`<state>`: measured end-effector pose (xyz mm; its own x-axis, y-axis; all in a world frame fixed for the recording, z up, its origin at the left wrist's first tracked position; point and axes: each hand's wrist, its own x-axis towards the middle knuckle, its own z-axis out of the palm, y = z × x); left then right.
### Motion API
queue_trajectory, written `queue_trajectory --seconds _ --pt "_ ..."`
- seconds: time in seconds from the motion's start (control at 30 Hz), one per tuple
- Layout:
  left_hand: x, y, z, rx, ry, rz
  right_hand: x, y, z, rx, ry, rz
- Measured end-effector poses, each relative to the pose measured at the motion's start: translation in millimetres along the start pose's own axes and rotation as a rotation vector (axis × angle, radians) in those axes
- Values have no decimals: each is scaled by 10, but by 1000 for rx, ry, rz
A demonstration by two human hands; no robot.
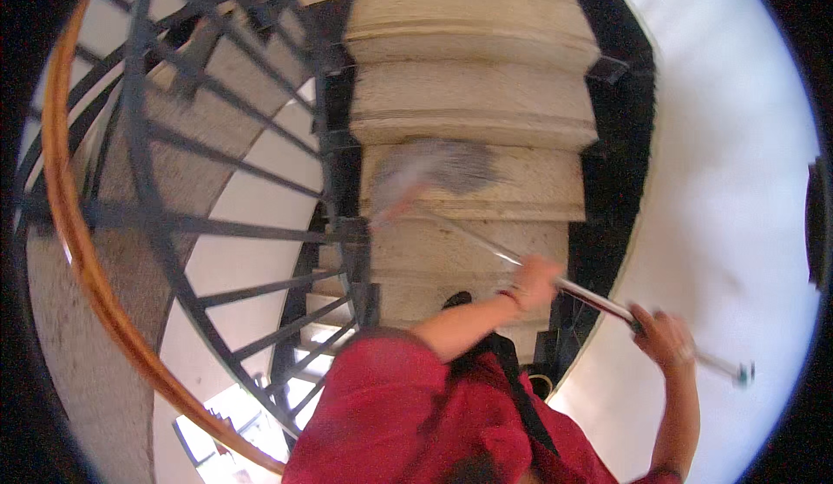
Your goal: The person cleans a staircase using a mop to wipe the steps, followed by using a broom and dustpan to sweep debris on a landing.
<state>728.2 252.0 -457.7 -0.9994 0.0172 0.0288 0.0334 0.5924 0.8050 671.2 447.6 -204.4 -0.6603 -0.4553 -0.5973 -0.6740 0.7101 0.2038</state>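
Note:
A broom with a shiny metal handle (pixel 473 239) slants across the stone steps. Its grey bristles (pixel 434 170) are blurred and rest on a step (pixel 538 185) ahead of me, beside a reddish head (pixel 392 209). My left hand (pixel 534 280) is closed around the middle of the handle. My right hand (pixel 664 336) grips the handle near its upper end, whose tip (pixel 742 373) sticks out toward the white wall. I wear a red shirt with a black strap across it.
Pale stone stairs (pixel 473 94) run ahead, edged in black. A black iron railing (pixel 243 102) with a curved wooden handrail (pixel 74 224) runs along the left. A white wall (pixel 729 163) closes the right side. Lower flights show through the bars.

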Motion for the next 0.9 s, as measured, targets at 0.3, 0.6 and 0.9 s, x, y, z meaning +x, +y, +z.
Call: queue_trajectory --seconds 0.3,0.6,0.9 --pt "194 -389 154 293 -66 -4 373 123 694 142 112 -10" --pt "550 1023 2777 319 -620 493 -1391 940 3222 409 17 525" --pt "-1024 2036 5500 427 -999 874 -3429 318 6006 909 -12 867"
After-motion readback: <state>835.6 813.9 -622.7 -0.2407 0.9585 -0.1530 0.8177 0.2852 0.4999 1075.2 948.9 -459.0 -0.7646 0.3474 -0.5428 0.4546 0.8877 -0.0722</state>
